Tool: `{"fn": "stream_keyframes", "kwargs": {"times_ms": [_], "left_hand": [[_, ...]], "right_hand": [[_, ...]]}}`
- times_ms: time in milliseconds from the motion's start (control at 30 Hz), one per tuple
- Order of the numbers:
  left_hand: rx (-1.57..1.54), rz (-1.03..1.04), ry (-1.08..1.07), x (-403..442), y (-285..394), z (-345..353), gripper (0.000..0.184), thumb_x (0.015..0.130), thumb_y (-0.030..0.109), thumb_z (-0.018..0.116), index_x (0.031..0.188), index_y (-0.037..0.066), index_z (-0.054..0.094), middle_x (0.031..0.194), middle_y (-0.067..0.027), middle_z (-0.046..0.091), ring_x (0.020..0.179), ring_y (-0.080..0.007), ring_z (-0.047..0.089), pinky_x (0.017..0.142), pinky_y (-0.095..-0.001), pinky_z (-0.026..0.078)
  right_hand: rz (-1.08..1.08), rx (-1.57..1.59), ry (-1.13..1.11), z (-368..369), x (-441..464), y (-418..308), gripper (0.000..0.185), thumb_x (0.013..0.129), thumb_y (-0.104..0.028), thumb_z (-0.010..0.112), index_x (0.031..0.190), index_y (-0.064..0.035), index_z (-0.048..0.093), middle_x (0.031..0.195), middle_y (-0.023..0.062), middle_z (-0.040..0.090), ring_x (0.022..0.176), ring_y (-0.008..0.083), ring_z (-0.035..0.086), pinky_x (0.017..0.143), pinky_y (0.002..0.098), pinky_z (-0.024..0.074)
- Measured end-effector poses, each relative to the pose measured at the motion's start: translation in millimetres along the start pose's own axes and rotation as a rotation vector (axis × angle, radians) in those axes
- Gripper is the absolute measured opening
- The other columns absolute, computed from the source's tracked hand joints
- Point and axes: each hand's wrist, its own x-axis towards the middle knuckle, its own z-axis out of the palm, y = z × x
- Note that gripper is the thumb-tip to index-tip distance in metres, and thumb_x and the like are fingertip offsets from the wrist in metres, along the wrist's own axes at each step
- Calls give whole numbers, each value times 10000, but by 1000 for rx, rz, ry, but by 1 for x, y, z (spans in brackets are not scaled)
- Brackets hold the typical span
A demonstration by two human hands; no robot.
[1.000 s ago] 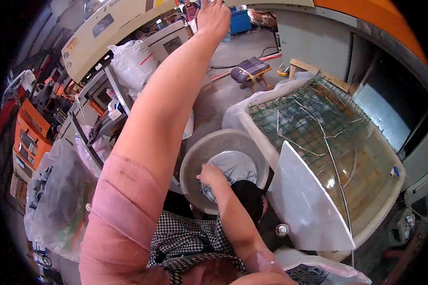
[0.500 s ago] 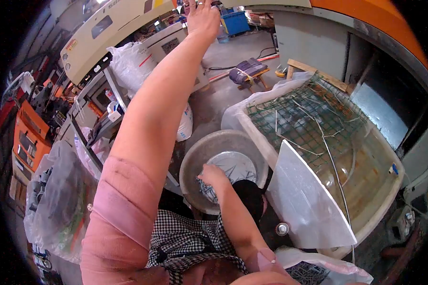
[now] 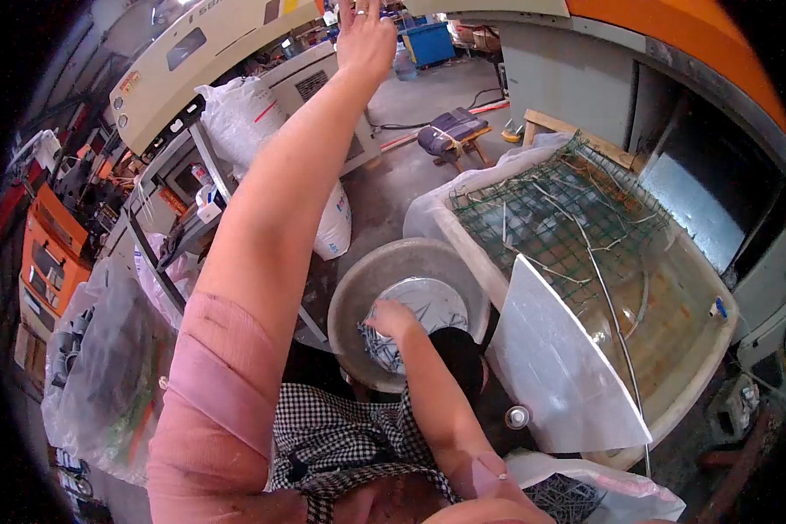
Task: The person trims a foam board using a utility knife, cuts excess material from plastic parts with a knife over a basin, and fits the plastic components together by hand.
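My left hand [image 3: 367,42] is raised far forward at the top of the view, fingers stretched upward and cut off by the frame edge; I see nothing held in it. My right hand [image 3: 393,320] reaches down into a large grey round basin [image 3: 348,301], its fingers curled down onto thin grey stick-like pieces [image 3: 382,349]. Their tips are partly hidden, and the exact kind of piece is too small to name. Inside the basin, more such pieces lie around a pale round surface [image 3: 441,303].
At the right stands a water-filled tub [image 3: 694,384] with green netting [image 3: 533,218] over part of it and a white sheet [image 3: 559,375] leaning on its side. A bag of grey pieces [image 3: 563,498] is at lower right. A small stool [image 3: 454,135] stands ahead.
My left hand has shifted slightly left and up. The right hand stays in the basin among the grey pieces, with its fingers slightly moved.
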Motion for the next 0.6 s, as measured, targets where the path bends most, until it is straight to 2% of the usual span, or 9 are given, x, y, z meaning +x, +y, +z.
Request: {"fn": "stream_keyframes", "kwargs": {"times_ms": [33, 100, 233, 300, 433, 500, 533, 600], "left_hand": [[0, -3, 1, 2, -3, 13, 378, 780, 110, 441, 1097, -67, 543, 1417, -219, 206, 1347, -323, 113, 1091, -488, 33], [62, 3, 372, 4, -10, 52, 364, 773, 119, 457, 1069, -63, 567, 1422, -214, 196, 1350, -326, 97, 1084, -504, 28], [148, -25, 334, -2, -16, 44, 354, 770, 127, 473, 1060, -43, 583, 1428, -207, 188, 1354, -326, 75, 1074, -528, 18], [161, 8, 200, -10, -18, 36, 339, 766, 133, 483, 1047, -20, 593, 1428, -201, 194, 1356, -322, 69, 1063, -550, 3], [197, 43, 159, -18, -28, 37, 308, 762, 146, 494, 1007, -1, 610, 1432, -193, 189, 1357, -316, 72, 1055, -564, 4], [-31, 61, 158, -15, -35, 52, 263, 763, 151, 501, 946, 5, 620, 1442, -189, 163, 1355, -317, 83, 1046, -580, 11], [-30, 56, 160, -16, -36, 49, 263, 763, 151, 501, 946, 5, 620, 1442, -189, 163, 1355, -317, 83, 1046, -580, 11], [-169, 107, 76, -16, -35, 42, 158, 736, 105, 527, 807, 32, 648, 1421, -154, 237, 1334, -247, 204, 1061, -461, 145]], "right_hand": [[0, -3, 0, 0, 1, 0, 470, 792, -378, 605, 1117, -47, 527, 1151, 171, 537, 1068, 331, 524, 878, 442, 430], [16, -16, -31, 3, 3, 1, 486, 793, -387, 602, 1124, -42, 517, 1161, 168, 529, 1073, 335, 518, 893, 444, 421], [-20, -49, -80, 13, 20, 9, 493, 791, -392, 603, 1123, -37, 515, 1172, 175, 524, 1080, 336, 512, 899, 432, 421], [-2, -85, -52, 14, 19, 8, 501, 785, -394, 607, 1125, -37, 518, 1166, 180, 532, 1080, 335, 515, 900, 417, 425], [22, -105, -66, 8, 14, -2, 494, 783, -390, 607, 1122, -38, 536, 1159, 188, 539, 1065, 335, 525, 903, 415, 423], [19, -106, -114, 10, 18, -2, 498, 785, -387, 601, 1123, -24, 546, 1160, 188, 540, 1067, 326, 524, 903, 409, 422], [19, -111, -114, 9, 16, -4, 498, 785, -387, 601, 1123, -24, 546, 1160, 188, 540, 1067, 326, 524, 903, 409, 422], [-29, -146, -129, 5, 13, -10, 481, 787, -380, 597, 1074, 5, 576, 1113, 196, 567, 1035, 320, 544, 878, 404, 439]]}}
